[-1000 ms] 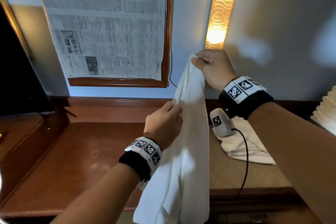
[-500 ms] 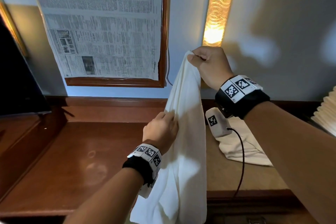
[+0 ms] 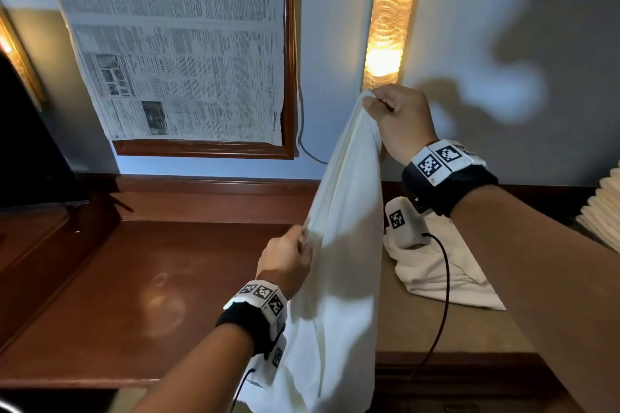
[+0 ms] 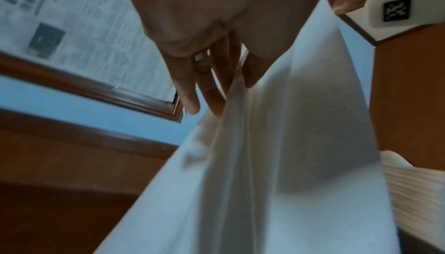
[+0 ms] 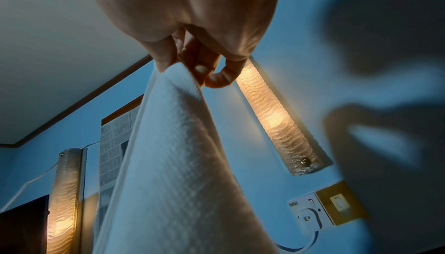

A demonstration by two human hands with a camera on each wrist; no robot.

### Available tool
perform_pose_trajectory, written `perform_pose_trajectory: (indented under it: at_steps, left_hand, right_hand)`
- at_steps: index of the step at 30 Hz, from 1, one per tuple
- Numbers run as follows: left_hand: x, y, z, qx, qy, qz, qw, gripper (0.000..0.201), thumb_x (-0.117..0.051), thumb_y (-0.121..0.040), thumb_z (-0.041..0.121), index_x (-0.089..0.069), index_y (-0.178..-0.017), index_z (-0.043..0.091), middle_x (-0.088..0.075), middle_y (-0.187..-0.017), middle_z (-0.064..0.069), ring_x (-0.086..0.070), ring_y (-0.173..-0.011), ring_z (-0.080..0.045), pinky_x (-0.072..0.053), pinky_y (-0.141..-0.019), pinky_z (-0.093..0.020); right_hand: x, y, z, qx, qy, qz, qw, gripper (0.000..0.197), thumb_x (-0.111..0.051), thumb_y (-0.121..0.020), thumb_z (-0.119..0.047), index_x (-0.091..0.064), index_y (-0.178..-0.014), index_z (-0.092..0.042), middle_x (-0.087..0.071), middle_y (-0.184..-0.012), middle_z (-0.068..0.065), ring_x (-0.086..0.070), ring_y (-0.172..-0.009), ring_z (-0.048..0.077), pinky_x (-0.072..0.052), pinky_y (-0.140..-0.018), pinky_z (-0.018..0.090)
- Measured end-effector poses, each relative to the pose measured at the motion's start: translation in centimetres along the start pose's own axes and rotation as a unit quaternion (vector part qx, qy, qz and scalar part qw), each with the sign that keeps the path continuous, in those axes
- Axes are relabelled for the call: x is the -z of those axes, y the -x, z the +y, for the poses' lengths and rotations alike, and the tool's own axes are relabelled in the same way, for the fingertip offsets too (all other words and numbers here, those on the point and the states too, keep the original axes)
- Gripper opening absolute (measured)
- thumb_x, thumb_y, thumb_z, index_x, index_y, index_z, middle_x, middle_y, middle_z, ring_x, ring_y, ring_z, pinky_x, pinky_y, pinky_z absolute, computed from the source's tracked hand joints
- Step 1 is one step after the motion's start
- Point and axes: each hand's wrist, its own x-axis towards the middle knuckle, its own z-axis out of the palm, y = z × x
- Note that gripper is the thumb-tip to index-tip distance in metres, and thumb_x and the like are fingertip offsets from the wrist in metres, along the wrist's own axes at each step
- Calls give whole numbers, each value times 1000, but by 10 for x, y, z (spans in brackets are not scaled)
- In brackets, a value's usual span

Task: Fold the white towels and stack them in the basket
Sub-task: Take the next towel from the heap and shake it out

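Note:
A white towel (image 3: 339,271) hangs in front of me over the wooden desk's front edge. My right hand (image 3: 396,117) pinches its top corner high up near the wall lamp; the right wrist view shows thumb and fingers (image 5: 192,67) closed on the towel (image 5: 173,163). My left hand (image 3: 288,261) sits lower on the towel's left edge. In the left wrist view its fingers (image 4: 216,94) pinch a fold of the towel (image 4: 277,163) against the thumb. A second white towel (image 3: 432,278) lies crumpled on the desk at the right. No basket is in view.
The brown wooden desk (image 3: 134,295) stretches to the left. A framed newspaper (image 3: 181,43) and a lit wall lamp (image 3: 389,17) hang on the wall. A dark screen (image 3: 23,144) stands at the left, a pleated lampshade (image 3: 604,211) at the right.
My left hand has slid down the towel's left edge toward me. My right hand still holds the top corner at about the same height.

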Motion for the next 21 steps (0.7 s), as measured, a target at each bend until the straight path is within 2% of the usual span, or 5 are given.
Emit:
perform_pose_trajectory:
  at_steps: [8, 11, 14, 16, 21]
  left_hand:
    - [26, -19, 6, 76, 96, 57, 991, 23, -51, -102, 31, -63, -85, 19, -66, -79, 0, -63, -82, -28, -48, -72, -36]
    - [44, -31, 25, 18, 69, 27, 997, 23, -51, -102, 28, -58, -80, 23, -61, -77, 6, -59, -82, -26, -43, -72, -35]
    - [59, -37, 38, -61, 24, 0, 998, 18, -53, -100, 28, -62, -86, 22, -68, -85, 1, -62, -86, -27, -47, -75, -38]
    - [66, -34, 38, -91, 8, 1, 996, 16, -53, -98, 32, -62, -92, 21, -70, -89, -2, -63, -87, -29, -50, -78, -41]
    - [77, -7, 5, -92, -13, 77, 993, 14, -58, -93, 38, -59, -94, 24, -60, -82, 7, -57, -77, -26, -46, -67, -36]
  right_hand:
    - [7, 29, 27, -25, 40, -148, 988, 9, -66, -93, -17, -72, -99, -13, -67, -100, 3, -62, -98, 20, -47, -95, 37]
    - [-15, 64, 20, 28, 85, -336, 938, 16, -70, -90, -19, -75, -94, -4, -65, -114, 10, -59, -107, 19, -42, -100, 38]
    - [-43, 97, 14, 58, 148, -450, 879, 23, -68, -86, -34, -70, -71, -16, -57, -110, 15, -56, -100, 27, -43, -91, 39]
    - [-52, 102, 15, 63, 156, -429, 888, 35, -69, -85, -30, -51, -56, -20, -53, -91, 16, -53, -82, 29, -45, -80, 45]
    - [-66, 96, -9, 90, 155, -342, 923, 36, -65, -89, -20, -54, -61, -1, -43, -71, 7, -50, -69, 28, -44, -74, 48]
